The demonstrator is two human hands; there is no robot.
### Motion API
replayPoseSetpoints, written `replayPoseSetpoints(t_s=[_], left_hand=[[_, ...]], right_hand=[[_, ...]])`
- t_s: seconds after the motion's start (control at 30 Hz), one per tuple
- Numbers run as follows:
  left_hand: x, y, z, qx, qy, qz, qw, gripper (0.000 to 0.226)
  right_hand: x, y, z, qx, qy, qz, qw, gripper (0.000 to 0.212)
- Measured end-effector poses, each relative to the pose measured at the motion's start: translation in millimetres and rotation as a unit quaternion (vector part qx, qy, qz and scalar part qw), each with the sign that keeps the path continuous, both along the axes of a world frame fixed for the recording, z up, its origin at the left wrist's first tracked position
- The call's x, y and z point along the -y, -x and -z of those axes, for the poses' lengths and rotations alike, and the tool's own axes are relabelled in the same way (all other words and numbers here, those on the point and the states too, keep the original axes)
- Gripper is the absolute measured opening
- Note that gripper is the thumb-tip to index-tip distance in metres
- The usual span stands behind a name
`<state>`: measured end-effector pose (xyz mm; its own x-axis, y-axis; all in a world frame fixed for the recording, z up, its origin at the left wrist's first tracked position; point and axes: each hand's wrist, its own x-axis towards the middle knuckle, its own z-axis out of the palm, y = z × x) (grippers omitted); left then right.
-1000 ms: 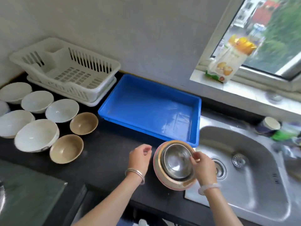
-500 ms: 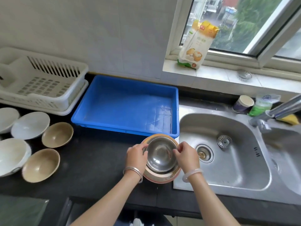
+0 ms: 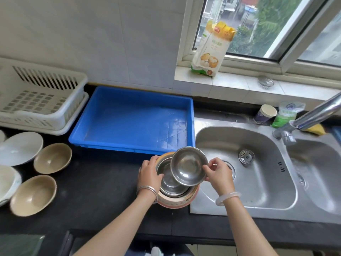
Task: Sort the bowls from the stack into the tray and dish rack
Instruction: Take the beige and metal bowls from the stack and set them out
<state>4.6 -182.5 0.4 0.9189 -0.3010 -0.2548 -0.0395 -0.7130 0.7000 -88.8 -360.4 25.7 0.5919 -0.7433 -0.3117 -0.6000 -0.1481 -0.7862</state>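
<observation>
**Top bowl is coming off the stack; the sorting has hardly begun**

The stack [image 3: 177, 201] stands on the dark desk [image 3: 101, 191], at the edge of the sink [image 3: 249, 183] and just in front of the blue tray [image 3: 132, 145]. The left hand [image 3: 149, 172] grips its left rim with curled fingers and steadies it. The right hand [image 3: 218, 174] pinches the right rim of the small steel bowl [image 3: 188, 166] between thumb and fingers and holds it above a second steel bowl [image 3: 166, 183], which sits inside the outer bowl. Whether the two steel bowls touch cannot be told.

No bowl lies in the tray, and none shows in the visible part of the white dish rack [image 3: 42, 122]. So the task seems to be at its first steps, and all bowls of the stack remain to be placed. Tan bowls [image 3: 52, 157] and white bowls [image 3: 20, 147] lie on the desk at the left.

The held bowl is round, without a long axis. Its mouth faces up and leans a little toward the person.
</observation>
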Motion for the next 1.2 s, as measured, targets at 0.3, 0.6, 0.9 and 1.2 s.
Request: replayPoseSetpoints(t_s=[0.3,0.6,0.9,1.2], left_hand=[[0.8,-1.9,-1.2,0.029,0.017,-0.018,0.999,0.032],[-0.7,-1.0,-8.3,0.08,0.014,-0.065,0.995,0.011],[-21.2,-15.7,-32.8,0.025,0.079,-0.122,0.989,0.014],[-101.7,-14.7,-34.7,-0.047,0.11,-0.24,0.963,0.007]], right_hand=[[5.1,3.8,-1.0,0.016,0.003,0.016,1.0,0.015],[6.9,6.1,-6.4,0.031,-0.015,0.009,0.999,0.009],[1.8,-4.1,-21.8,0.063,-0.03,-0.02,0.997,0.011],[-36.8,-48.5,-25.6,0.079,-0.08,-0.103,0.988,0.011]])
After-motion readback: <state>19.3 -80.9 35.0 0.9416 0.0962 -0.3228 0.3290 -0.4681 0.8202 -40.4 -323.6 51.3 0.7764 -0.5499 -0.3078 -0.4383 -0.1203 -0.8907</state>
